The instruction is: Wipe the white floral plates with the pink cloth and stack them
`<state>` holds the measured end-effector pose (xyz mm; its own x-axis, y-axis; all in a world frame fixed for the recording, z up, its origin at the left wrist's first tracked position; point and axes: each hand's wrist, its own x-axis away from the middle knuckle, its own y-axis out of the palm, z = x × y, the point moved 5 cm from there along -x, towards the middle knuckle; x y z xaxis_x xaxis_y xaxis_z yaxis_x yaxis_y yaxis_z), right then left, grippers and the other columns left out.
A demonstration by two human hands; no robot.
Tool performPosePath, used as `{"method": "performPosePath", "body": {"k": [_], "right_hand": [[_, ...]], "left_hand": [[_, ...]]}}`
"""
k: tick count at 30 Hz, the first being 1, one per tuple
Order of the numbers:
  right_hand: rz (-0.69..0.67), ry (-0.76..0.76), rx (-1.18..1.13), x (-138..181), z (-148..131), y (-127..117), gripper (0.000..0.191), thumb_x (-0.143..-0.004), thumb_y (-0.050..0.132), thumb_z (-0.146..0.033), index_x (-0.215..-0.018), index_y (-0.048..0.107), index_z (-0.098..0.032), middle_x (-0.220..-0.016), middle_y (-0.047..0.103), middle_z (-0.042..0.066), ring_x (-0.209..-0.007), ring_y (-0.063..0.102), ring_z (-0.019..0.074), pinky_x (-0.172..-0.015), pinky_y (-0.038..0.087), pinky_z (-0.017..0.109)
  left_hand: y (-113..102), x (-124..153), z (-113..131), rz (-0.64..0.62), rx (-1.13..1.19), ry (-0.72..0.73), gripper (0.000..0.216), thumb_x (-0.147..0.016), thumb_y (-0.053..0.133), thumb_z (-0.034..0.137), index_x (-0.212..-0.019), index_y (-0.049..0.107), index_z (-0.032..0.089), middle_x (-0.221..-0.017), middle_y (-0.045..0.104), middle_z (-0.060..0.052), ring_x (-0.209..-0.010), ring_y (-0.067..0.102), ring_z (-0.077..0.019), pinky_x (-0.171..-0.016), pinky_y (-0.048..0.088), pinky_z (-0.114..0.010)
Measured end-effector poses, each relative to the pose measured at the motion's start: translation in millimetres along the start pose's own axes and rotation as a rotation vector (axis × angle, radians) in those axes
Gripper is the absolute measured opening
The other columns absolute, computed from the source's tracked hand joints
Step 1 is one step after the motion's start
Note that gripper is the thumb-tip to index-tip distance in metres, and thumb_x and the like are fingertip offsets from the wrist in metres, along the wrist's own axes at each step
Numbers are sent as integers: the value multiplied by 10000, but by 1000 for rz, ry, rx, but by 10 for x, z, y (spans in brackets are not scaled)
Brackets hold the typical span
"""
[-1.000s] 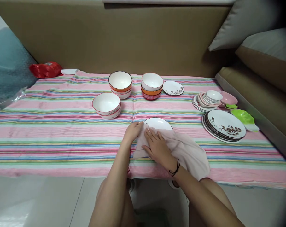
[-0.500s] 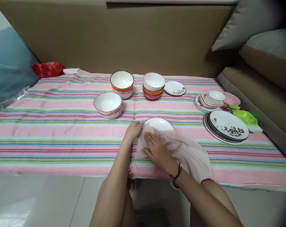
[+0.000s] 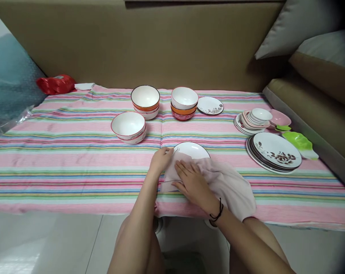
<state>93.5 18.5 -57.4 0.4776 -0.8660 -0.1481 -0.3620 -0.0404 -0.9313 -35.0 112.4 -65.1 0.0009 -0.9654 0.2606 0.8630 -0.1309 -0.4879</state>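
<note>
A white plate with a dark rim (image 3: 193, 149) lies near the front edge of the striped cloth. A pale pink cloth (image 3: 226, 179) covers its lower part and spreads off to the right. My left hand (image 3: 160, 161) grips the plate's left edge, thumb at the rim, with the other fingers mostly hidden. Flat on the pink cloth, over the plate, my right hand (image 3: 191, 182) presses with fingers stretched out. Beyond the plate stand a two-bowl stack (image 3: 128, 125) with red rims, a stack with an orange bowl (image 3: 145, 99), and another bowl stack (image 3: 184, 101).
On the right are a stack of large flowered plates (image 3: 271, 148), small bowls (image 3: 260, 116) on smaller plates, a pink bowl (image 3: 280, 117) and a green leaf-shaped dish (image 3: 298, 141). A flowered plate (image 3: 210, 103) lies at the back. A red bundle (image 3: 56, 83) sits far left.
My right hand has slid slightly right and down over the pink cloth. The left hand keeps its hold on the plate, and the view has shifted a little.
</note>
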Motion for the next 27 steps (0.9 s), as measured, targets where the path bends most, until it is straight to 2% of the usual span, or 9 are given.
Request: {"method": "performPosePath", "body": {"k": [5, 9, 11, 16, 18, 20, 23, 25, 27], "right_hand": [[33, 17, -31, 32, 36, -103, 520, -972, 370, -488, -1239, 601, -107, -1297, 593, 119, -1262, 494, 272, -1136, 244, 507], [58, 17, -69, 98, 87, -175, 452, -966, 414, -465, -1234, 606, -156, -1293, 600, 91, -1260, 494, 293, -1122, 207, 573], [88, 58, -71, 123, 173, -242, 379, -970, 432, -421, -1141, 661, -171, -1224, 648, 77, -1243, 509, 302, -1116, 193, 592], [147, 17, -147, 212, 319, -375, 328, -977, 436, -355, -899, 721, -213, -957, 742, 34, -1054, 638, 227, -1122, 242, 532], [121, -41, -195, 234, 295, -352, 307, -973, 442, -365, -957, 716, -226, -1001, 736, 23, -1071, 635, 221, -1127, 243, 536], [58, -77, -213, 225, 241, -285, 315, -965, 455, -392, -1140, 660, -230, -1153, 688, 32, -1193, 565, 236, -1137, 227, 552], [-17, -91, -156, 169, 169, -192, 473, -938, 495, -443, -1336, 516, -188, -1360, 543, 76, -1329, 425, 272, -1126, 244, 576], [0, -77, -125, 129, 164, -194, 450, -938, 495, -440, -1291, 561, -168, -1337, 564, 90, -1316, 439, 286, -1115, 261, 582], [51, -57, -126, 111, 189, -241, 365, -953, 473, -416, -1159, 654, -175, -1194, 666, 78, -1234, 526, 275, -1119, 258, 572]], "left_hand": [[29, -11, -38, -46, 77, -41, 325, -837, 477, 448, -875, 648, 174, -687, 642, -46, -593, 614, -188, -554, 463, -276], [32, -9, -29, -59, 119, -64, 321, -827, 498, 464, -838, 624, 169, -653, 620, -37, -550, 598, -177, -517, 462, -264], [29, 1, -11, -78, 130, -59, 326, -829, 487, 471, -802, 604, 168, -632, 600, -32, -538, 590, -177, -503, 465, -268], [25, 2, 11, -119, 149, -22, 323, -831, 472, 463, -785, 586, 165, -636, 576, -24, -518, 571, -164, -491, 469, -272], [26, -8, 2, -119, 153, -21, 308, -825, 477, 447, -816, 597, 163, -651, 575, -21, -520, 570, -160, -488, 467, -270], [31, -16, -9, -121, 155, -29, 306, -823, 479, 444, -837, 601, 164, -665, 577, -21, -532, 575, -163, -491, 470, -272], [32, -24, -15, -114, 144, -30, 316, -821, 487, 461, -815, 595, 165, -653, 571, -24, -548, 578, -168, -499, 472, -272], [30, -25, -15, -112, 146, -34, 308, -817, 495, 460, -800, 588, 166, -636, 561, -22, -550, 576, -171, -495, 471, -272], [28, -23, -10, -118, 158, -38, 295, -815, 499, 452, -785, 577, 169, -625, 550, -19, -551, 573, -171, -493, 472, -272]]}}
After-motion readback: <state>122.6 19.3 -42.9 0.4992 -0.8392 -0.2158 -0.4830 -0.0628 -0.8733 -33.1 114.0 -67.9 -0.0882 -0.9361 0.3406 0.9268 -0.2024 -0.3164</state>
